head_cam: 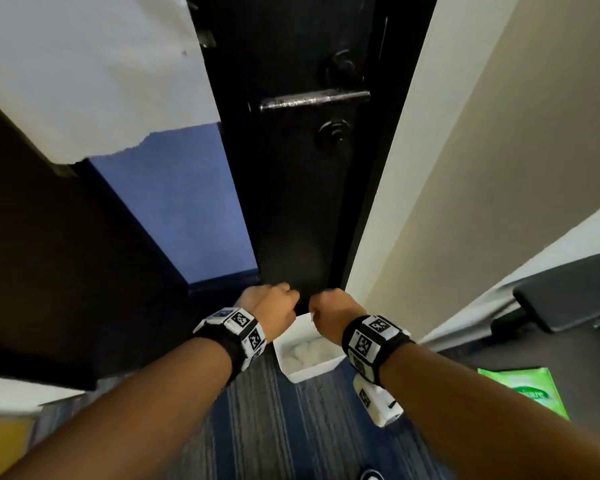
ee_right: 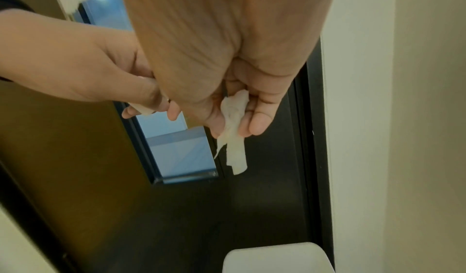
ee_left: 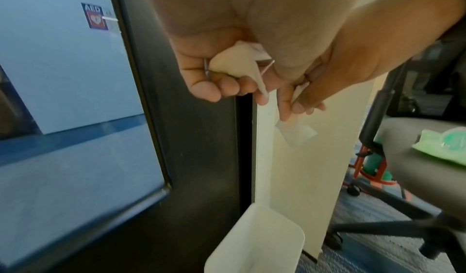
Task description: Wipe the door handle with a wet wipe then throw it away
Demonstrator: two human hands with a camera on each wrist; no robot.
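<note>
Two hands side by side, low before the dark door (head_cam: 291,188) and above the white bin (head_cam: 307,367). Left hand (head_cam: 274,311) with fingers curled, pinching one end of the wet wipe (ee_left: 239,64); bunched white fabric showing between palm and fingertips in the left wrist view. Right hand (head_cam: 333,315) likewise curled, pinching another part of the wipe between thumb and fingers (ee_right: 257,126), a loose crumpled strip hanging below them in the right wrist view. Whether one wipe or two separate pieces: cannot tell, the span between the hands being hidden. Knuckles near each other, not clearly touching.

Door handle (head_cam: 314,100) a horizontal lever high on the door, well apart from both hands, streaked and glossy along its length. Round lock fittings above and below the lever, dark against the dark panel.

Bin on the blue striped carpet (head_cam: 274,427), just beside the foot of the door and the pale wall (head_cam: 447,202); crumpled white wads already lying inside. Green pack of wipes (head_cam: 527,393) off to the right, resting on a grey chair seat (ee_left: 416,169) in the left wrist view. Black wrist bands with black-and-white square markers on both forearms. Blue glass panel (head_cam: 187,202) left of the door.
</note>
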